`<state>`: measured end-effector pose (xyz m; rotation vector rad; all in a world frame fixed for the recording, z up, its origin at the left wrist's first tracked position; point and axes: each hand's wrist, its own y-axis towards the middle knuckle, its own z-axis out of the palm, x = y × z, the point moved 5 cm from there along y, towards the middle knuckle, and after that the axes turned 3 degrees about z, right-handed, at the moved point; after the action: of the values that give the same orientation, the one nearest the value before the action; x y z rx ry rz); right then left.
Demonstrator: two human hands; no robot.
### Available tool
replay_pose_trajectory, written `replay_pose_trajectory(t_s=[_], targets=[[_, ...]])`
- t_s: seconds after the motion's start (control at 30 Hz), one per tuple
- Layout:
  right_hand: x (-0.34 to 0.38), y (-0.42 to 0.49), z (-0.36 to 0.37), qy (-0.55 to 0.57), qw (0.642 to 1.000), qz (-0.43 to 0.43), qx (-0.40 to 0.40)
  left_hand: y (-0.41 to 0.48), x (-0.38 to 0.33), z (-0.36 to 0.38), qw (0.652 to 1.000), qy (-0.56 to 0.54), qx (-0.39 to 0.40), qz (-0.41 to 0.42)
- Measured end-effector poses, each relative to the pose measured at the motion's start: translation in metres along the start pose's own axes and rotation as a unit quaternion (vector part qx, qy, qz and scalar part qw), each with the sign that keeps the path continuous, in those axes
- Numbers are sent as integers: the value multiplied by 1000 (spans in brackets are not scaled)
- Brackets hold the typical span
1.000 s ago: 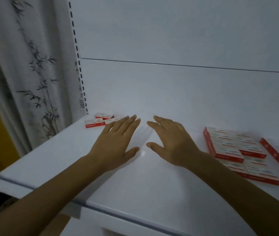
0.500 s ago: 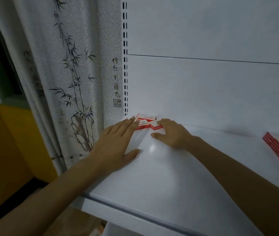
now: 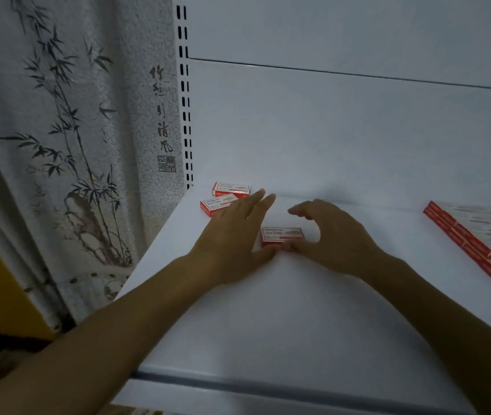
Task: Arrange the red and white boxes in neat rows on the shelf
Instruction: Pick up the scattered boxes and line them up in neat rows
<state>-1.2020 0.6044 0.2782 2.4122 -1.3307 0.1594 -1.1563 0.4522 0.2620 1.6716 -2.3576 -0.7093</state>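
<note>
On the white shelf (image 3: 298, 310) lies one small red and white box (image 3: 283, 233), and my right hand (image 3: 334, 235) arches over it. The thumb sits against the box's near edge and the curled fingers reach past its far side. My left hand (image 3: 232, 235) rests flat on the shelf just left of that box, fingers straight, thumb by its near left corner. Two more small boxes (image 3: 230, 188) (image 3: 217, 202) lie askew in the back left corner, beyond my left fingertips. A flat block of the same boxes (image 3: 483, 235) lies at the right edge of view.
A slotted white upright (image 3: 184, 100) marks the shelf's left end, with a bamboo-print curtain (image 3: 73, 145) hanging beside it. The white back panel (image 3: 343, 130) closes the rear. The shelf's front lip (image 3: 238, 381) runs below my forearms.
My right hand reached into the back left corner and drew one box out toward the front. My left hand slid slightly right. The view swung left, pushing the block of boxes to the right edge.
</note>
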Motion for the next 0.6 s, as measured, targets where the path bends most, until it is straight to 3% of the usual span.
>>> replay_pose_trajectory(t_s=[0.13,0.4,0.6], targets=[[-20,4,18,62,996,18,61,-4,1,3,1000,-23,-3,12],[3,5,-8,112,979,-69,-156,-6,4,-7,996,-77,-50,-20],[6,-1,-13,109,966,-65,-226,-5,-5,-16,989,-112,-99,-8]])
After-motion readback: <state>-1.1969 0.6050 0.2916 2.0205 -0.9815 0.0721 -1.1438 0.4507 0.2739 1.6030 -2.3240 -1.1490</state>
